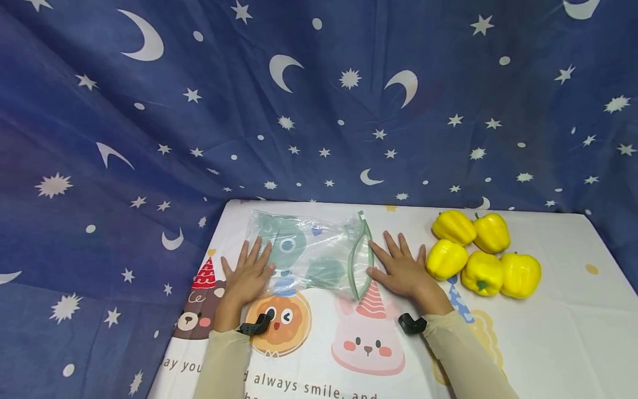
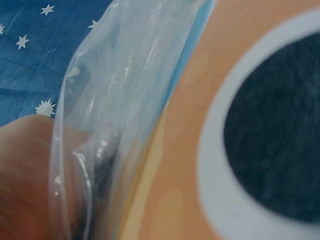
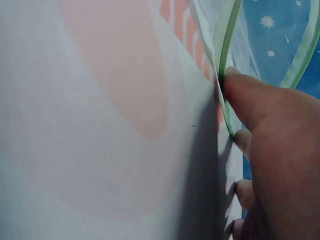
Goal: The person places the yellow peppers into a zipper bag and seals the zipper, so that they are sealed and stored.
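Note:
A clear zip bag (image 1: 309, 255) lies flat on the table, its green-edged mouth (image 1: 353, 260) parted and facing right. My left hand (image 1: 247, 277) rests with spread fingers on the bag's closed left end; the left wrist view shows the crinkled plastic (image 2: 120, 70) beside the hand (image 2: 25, 175). My right hand (image 1: 405, 271) lies palm down with fingers spread at the mouth, its thumb and index finger touching the green edge. In the right wrist view the thumb (image 3: 250, 95) meets the green strip (image 3: 228, 40).
Several yellow bell peppers (image 1: 482, 272) sit clustered right of my right hand. The white tablecloth (image 1: 563, 332) carries printed cartoon animals and lettering. A blue curtain (image 1: 319, 111) with moons and stars hangs behind the table and down its left side.

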Motion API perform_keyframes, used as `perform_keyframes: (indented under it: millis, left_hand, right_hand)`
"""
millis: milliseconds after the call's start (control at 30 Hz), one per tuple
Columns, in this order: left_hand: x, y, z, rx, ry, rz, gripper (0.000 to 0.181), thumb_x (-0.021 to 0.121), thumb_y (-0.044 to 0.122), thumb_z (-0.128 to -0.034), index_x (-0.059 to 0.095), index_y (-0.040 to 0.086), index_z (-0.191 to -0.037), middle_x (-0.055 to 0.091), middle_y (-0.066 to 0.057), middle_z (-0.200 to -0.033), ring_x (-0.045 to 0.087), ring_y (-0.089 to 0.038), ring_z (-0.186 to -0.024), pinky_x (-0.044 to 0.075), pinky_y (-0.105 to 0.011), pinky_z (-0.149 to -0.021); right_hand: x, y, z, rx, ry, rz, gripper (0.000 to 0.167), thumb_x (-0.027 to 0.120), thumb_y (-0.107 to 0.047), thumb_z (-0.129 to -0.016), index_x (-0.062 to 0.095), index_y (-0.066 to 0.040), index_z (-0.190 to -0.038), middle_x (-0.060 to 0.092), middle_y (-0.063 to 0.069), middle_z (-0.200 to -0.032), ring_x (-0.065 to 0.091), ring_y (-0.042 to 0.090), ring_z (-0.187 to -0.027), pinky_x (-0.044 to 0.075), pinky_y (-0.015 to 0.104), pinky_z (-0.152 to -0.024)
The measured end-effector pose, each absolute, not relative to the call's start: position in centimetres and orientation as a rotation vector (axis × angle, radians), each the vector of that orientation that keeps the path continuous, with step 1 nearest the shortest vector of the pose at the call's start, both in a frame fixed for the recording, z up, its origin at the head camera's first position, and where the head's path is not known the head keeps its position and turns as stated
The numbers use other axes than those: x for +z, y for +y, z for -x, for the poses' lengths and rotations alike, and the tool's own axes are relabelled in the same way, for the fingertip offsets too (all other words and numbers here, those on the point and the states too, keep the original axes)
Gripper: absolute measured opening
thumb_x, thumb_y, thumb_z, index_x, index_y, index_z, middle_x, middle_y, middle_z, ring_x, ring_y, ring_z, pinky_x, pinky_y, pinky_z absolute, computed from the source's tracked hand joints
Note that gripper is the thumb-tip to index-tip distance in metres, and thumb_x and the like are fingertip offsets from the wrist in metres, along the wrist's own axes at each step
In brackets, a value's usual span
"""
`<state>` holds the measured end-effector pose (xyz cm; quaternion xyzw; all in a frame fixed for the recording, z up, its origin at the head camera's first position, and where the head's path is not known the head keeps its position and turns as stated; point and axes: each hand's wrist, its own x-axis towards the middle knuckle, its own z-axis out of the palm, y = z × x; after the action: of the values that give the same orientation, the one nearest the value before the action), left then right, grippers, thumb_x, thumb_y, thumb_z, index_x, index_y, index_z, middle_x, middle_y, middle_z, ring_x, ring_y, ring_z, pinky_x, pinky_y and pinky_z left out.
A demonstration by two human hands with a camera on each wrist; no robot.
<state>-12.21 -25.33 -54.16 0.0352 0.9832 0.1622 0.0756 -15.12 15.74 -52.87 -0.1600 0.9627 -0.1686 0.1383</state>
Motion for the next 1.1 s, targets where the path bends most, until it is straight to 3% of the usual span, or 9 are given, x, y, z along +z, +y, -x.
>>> perform_keyframes:
  millis: [233,533,600,833,1100]
  left_hand:
    - [-54.2,-25.3,12.2,0.47,2.951,-0.109,0.063,0.031,0.055,-0.1077,0.019,0.029,-0.164,0.001,0.001,-0.174,-0.01,-0.033,-0.16,-0.02,-0.079,-0.11]
    - [-53.8,-25.2,12.1,0.473,2.949,-0.092,0.062,0.035,0.05,-0.1081,0.021,0.028,-0.164,0.003,-0.001,-0.174,-0.007,-0.034,-0.16,-0.017,-0.08,-0.11]
    - [-53.7,-25.1,12.1,0.468,2.95,-0.095,0.062,0.035,0.051,-0.1081,0.021,0.028,-0.164,0.003,-0.001,-0.174,-0.007,-0.034,-0.16,-0.017,-0.08,-0.11]
    - [-53.9,-25.1,12.3,0.467,2.951,-0.097,0.062,0.033,0.053,-0.1078,0.019,0.03,-0.164,0.002,0.0,-0.175,-0.008,-0.034,-0.16,-0.017,-0.08,-0.11]
    - [-53.9,-25.1,12.1,0.483,2.966,-0.1,0.063,0.035,0.052,-0.1074,0.022,0.028,-0.164,0.005,-0.003,-0.174,-0.007,-0.036,-0.16,-0.017,-0.081,-0.11]
  right_hand:
    - [-52.2,15.9,14.5,-0.532,2.801,0.495,0.077,0.051,-0.067,-0.097,0.029,-0.033,-0.162,0.015,0.008,-0.173,0.005,0.047,-0.158,-0.006,0.082,-0.112]
    - [-51.2,16.3,13.8,-0.651,2.828,0.592,0.074,0.059,-0.059,-0.097,0.039,-0.023,-0.159,0.044,0.011,-0.161,0.03,0.046,-0.152,0.016,0.08,-0.114]
    - [-50.9,16.5,13.7,-0.681,2.85,0.642,0.073,0.062,-0.056,-0.097,0.042,-0.02,-0.157,0.049,0.012,-0.157,0.038,0.044,-0.148,0.023,0.078,-0.114]
    - [-49.1,17.7,13.1,-0.728,2.966,0.765,0.064,0.067,-0.043,-0.098,0.051,-0.012,-0.151,0.064,0.016,-0.14,0.061,0.035,-0.129,0.048,0.054,-0.108]
    - [-47.4,20.3,12.4,-0.68,3.238,0.791,0.046,0.072,-0.032,-0.095,0.065,-0.009,-0.135,0.074,0.015,-0.117,0.071,0.034,-0.107,0.056,0.054,-0.093]
